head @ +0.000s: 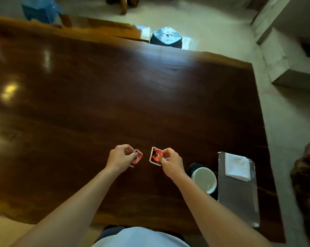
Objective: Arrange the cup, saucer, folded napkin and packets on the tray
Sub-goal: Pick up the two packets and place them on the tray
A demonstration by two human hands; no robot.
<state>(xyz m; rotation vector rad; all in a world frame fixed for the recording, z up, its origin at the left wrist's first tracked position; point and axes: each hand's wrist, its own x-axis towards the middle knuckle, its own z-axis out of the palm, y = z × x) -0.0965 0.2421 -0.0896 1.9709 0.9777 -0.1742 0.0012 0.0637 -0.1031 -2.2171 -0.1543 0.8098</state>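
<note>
Table (115,95) room is wide and bare ahead and to the left; its right edge runs close beside the tray (239,198). The tray lies at the right, the napkin (237,166) already on its far end, its near half free. The cup (204,179) sits on the dark saucer (190,167) just left of it, off the tray. One packet (137,157) is pinched by the left hand (120,157), another (156,156) by the right hand (170,163). Both are best carried rightward over the cup, kept flat, and laid on the free half.
</note>
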